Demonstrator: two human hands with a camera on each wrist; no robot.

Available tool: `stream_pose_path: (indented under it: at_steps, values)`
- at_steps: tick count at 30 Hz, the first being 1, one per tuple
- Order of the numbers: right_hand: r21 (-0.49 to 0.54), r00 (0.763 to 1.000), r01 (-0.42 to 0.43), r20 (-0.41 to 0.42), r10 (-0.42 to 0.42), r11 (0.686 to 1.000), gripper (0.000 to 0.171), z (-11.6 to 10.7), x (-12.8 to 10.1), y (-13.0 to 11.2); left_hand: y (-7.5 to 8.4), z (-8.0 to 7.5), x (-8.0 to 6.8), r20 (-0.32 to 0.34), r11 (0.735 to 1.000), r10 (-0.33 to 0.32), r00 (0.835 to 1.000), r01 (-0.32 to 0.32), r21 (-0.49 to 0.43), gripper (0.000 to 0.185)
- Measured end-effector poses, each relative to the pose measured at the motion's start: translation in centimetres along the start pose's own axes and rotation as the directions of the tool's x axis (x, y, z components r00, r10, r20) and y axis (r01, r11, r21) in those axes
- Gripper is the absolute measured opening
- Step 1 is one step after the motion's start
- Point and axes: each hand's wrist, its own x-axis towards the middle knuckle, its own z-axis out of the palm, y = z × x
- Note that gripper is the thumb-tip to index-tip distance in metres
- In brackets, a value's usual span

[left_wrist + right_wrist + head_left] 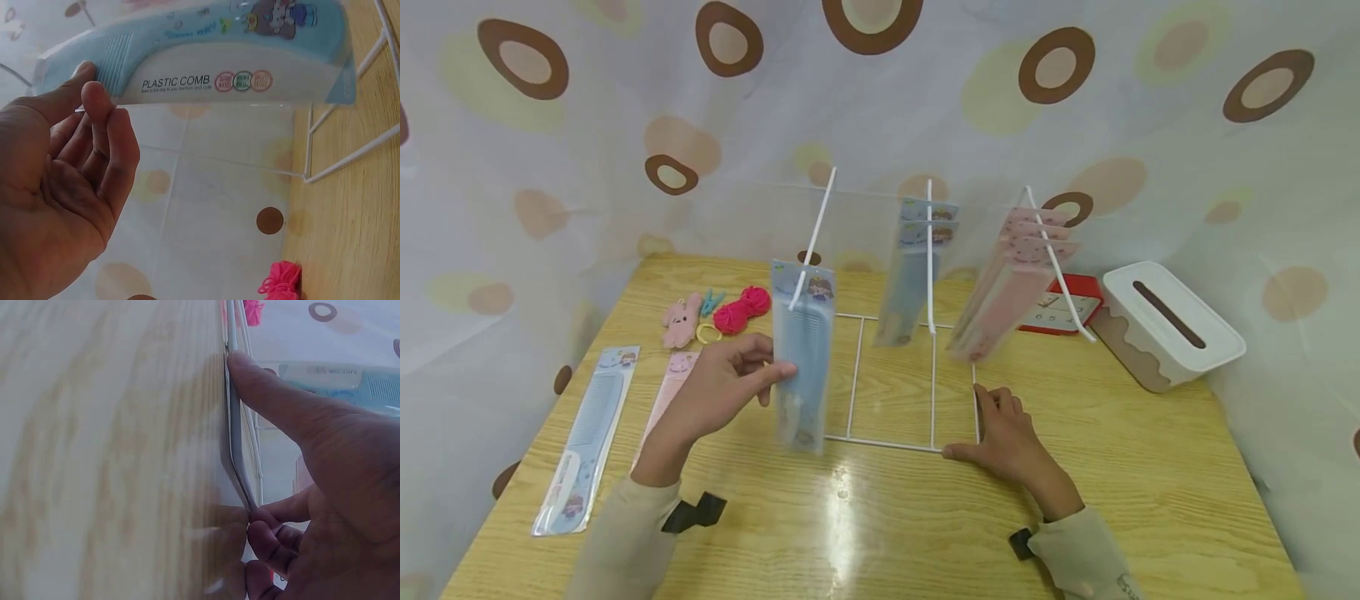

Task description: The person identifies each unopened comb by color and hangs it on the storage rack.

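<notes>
Nearest me are my two sleeves at the near edge of the desk [880, 533]. My left hand [718, 392] pinches the blue packaged comb [802, 358] by its edge between thumb and fingertips, the rest of the grip loose, so the pack hangs upright on the left prong [815, 229] of the white wire rack [895, 379]. Holding it at the side seems to keep it from swinging. Left of that hand, another blue comb pack [583, 437] and a pink one [666, 392] lie flat on the desk, with a pink plush toy [681, 321] and red yarn [741, 310] farther back. The middle prong carries blue packs [910, 275], the right prong pink packs [1011, 287]. My right hand [1007, 437] presses the rack's near right corner with thumb and fingers extended, grip closed on nothing, probably to steady the frame. Far right stand a red box [1060, 304] and a white tissue box [1165, 329]; what it holds I cannot tell.
</notes>
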Motion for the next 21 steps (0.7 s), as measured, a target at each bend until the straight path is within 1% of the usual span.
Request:
stream_pose_path:
  at_steps: [5,8,11,13,15,17,21]
  values:
    - [0.0,1.0,-0.001,-0.005,0.001,1.0,0.113,0.1,0.0,0.4,-0.6,-0.1,4.5,-0.026,1.0,0.001,1.0,-0.001,0.018,0.023]
    - [-0.004,1.0,-0.001,-0.004,0.001,1.0,0.114,0.0,0.1,0.3,-0.8,-0.3,7.3,-0.047,1.0,-0.006,0.999,0.007,0.029,0.024]
    - [-0.004,1.0,0.004,-0.008,-0.004,1.0,0.113,-0.1,0.0,0.2,-1.3,-0.6,9.9,-0.05,1.0,-0.009,0.999,0.01,0.023,0.024]
    - [-0.002,1.0,0.007,-0.013,-0.007,1.0,0.113,-0.1,0.0,0.2,-1.6,-0.8,11.3,-0.041,1.0,-0.01,0.999,0.011,0.017,0.025]
    - [-0.004,1.0,0.011,-0.017,-0.011,1.0,0.112,-0.1,0.0,0.2,-1.8,-1.1,12.3,-0.03,1.0,-0.004,1.0,0.004,0.023,0.025]
    - [-0.005,1.0,0.007,-0.016,-0.007,1.0,0.112,-0.1,0.0,0.2,-1.9,-1.2,12.9,-0.021,0.999,0.002,1.0,-0.002,0.038,0.026]
    - [0.001,1.0,0.0,-0.01,0.0,1.0,0.113,-0.2,-0.1,0.0,-1.9,-1.3,13.3,0.008,0.999,-0.003,1.0,0.003,0.041,0.027]
